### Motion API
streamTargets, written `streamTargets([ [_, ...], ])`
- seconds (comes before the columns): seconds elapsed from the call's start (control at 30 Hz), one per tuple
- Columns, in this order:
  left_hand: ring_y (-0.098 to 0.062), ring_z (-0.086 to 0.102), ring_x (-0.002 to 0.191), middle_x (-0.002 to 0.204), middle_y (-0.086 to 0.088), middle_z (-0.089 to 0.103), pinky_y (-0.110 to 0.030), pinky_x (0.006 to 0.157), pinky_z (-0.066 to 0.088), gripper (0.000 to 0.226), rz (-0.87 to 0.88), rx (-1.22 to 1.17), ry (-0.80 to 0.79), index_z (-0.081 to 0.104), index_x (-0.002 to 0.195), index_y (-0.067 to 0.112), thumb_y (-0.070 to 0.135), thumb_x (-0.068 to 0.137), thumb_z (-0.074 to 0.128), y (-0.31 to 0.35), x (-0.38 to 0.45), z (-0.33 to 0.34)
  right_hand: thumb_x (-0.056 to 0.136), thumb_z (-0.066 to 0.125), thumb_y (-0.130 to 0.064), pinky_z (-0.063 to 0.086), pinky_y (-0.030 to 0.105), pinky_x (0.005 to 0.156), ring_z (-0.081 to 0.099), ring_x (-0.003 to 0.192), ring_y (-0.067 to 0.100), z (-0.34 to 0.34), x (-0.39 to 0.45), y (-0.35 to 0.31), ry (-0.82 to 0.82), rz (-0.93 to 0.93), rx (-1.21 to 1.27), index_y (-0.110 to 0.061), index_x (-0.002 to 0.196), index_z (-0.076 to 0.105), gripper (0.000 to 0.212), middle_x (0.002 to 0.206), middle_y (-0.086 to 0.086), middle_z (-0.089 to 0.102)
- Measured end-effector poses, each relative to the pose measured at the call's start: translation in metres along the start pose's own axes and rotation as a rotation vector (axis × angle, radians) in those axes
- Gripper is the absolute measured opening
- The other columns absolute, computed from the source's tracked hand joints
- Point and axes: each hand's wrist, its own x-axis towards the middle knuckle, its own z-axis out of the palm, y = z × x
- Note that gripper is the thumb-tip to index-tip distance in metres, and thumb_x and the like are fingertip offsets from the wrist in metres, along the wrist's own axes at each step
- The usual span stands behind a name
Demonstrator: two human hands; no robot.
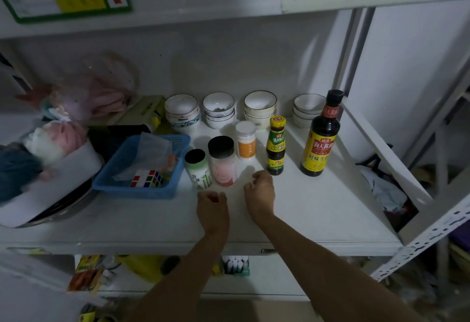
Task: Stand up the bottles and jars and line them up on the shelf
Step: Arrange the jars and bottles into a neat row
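Five containers stood upright on the white shelf (318, 209), all beyond the fingers of both hands. Largest was the tall dark soy sauce bottle (321, 136), well to the right of the right hand's fingers (255, 178) and farther back. Next came the black-capped jar with a pink label (222, 160), just past the fingertips of the left hand (213, 211) and slightly to their right. The small dark sauce bottle with a yellow cap (276, 145) stood just right of and behind the right hand (260, 194), near its knuckles but apart from them. The green-labelled jar (199, 169) sat just beyond and left of the left fingers, touching or nearly touching the pink jar. Smallest, the white-lidded jar with an orange label (246, 139) stood farther back, between the two hands' lines. Both hands rested low over the shelf, fingers loosely curled inward, gripping nothing. Four stacks of bowls (260, 105) lined the back, and a blue basket (142, 166) lay left of the left fingers.
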Motion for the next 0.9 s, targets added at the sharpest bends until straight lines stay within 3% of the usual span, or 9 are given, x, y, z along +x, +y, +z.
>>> streamTargets([
  [0.1,-0.032,0.064,0.072,0.083,-0.017,0.065,-0.037,0.067,0.055,0.004,0.084,-0.030,-0.165,0.057,0.088,0.007,0.010,0.089,0.055,0.008,-0.020,0.020,0.088,0.057,-0.012,0.047,0.032,0.086,0.060,0.104,0.032,-0.020,0.004,0.010,0.143,0.008,0.031,-0.006,0.114,0.051,0.027,0.118,0.016,0.057],
  [0.2,-0.031,0.062,0.107,0.117,-0.019,0.065,-0.025,0.086,0.043,0.026,0.184,0.086,-0.263,0.062,0.113,0.000,0.010,0.092,0.050,0.018,-0.020,0.047,0.087,0.061,-0.012,0.049,0.038,0.088,0.059,0.105,0.039,-0.035,0.016,0.013,0.199,-0.002,-0.002,-0.004,0.122,0.047,0.039,0.128,0.018,0.048],
  [0.27,-0.029,0.047,0.132,0.142,-0.019,0.049,-0.026,0.106,0.035,0.042,0.212,0.099,-0.288,0.048,0.134,-0.002,0.010,0.094,0.048,0.028,-0.015,0.064,0.086,0.063,-0.015,0.049,0.040,0.093,0.058,0.112,0.040,-0.043,0.027,0.014,0.174,0.039,-0.010,-0.006,0.135,0.040,0.055,0.139,0.018,0.041],
  [0.33,-0.030,0.035,0.141,0.153,-0.018,0.035,-0.033,0.117,0.024,0.053,0.195,0.134,-0.267,0.033,0.145,0.001,0.012,0.095,0.047,0.040,-0.003,0.079,0.086,0.065,-0.017,0.046,0.040,0.098,0.054,0.121,0.037,-0.048,0.039,0.015,0.121,0.055,-0.024,-0.009,0.144,0.031,0.068,0.148,0.017,0.034],
  [0.53,-0.033,0.034,0.141,0.153,-0.019,0.034,-0.033,0.114,0.027,0.061,0.169,0.271,-0.188,0.025,0.148,0.003,0.018,0.093,0.046,0.062,0.034,0.113,0.083,0.069,-0.024,0.044,0.039,0.102,0.049,0.130,0.032,-0.056,0.070,0.017,0.003,0.011,-0.123,-0.013,0.150,0.025,0.081,0.150,0.015,0.035],
  [0.67,-0.033,0.031,0.143,0.156,-0.019,0.029,-0.035,0.114,0.026,0.076,0.100,0.242,-0.129,0.015,0.151,0.002,0.020,0.089,0.055,0.070,0.053,0.128,0.079,0.071,-0.031,0.050,0.039,0.097,0.058,0.120,0.031,-0.054,0.081,0.019,-0.032,-0.003,-0.142,-0.015,0.138,0.041,0.068,0.135,0.012,0.055],
  [0.77,-0.035,0.042,0.136,0.149,-0.021,0.038,-0.038,0.109,0.035,0.078,0.076,0.198,-0.096,0.024,0.148,0.004,0.021,0.083,0.065,0.072,0.062,0.137,0.079,0.069,-0.036,0.052,0.039,0.092,0.062,0.112,0.031,-0.054,0.083,0.019,-0.037,0.003,-0.169,-0.013,0.123,0.050,0.053,0.122,0.011,0.062],
  [0.9,-0.039,0.051,0.126,0.139,-0.023,0.048,-0.042,0.101,0.042,0.071,0.064,0.182,-0.063,0.034,0.138,0.002,0.019,0.079,0.070,0.071,0.066,0.141,0.080,0.068,-0.035,0.051,0.039,0.092,0.062,0.111,0.031,-0.054,0.083,0.021,-0.032,-0.001,-0.140,-0.012,0.120,0.051,0.049,0.120,0.012,0.063],
])
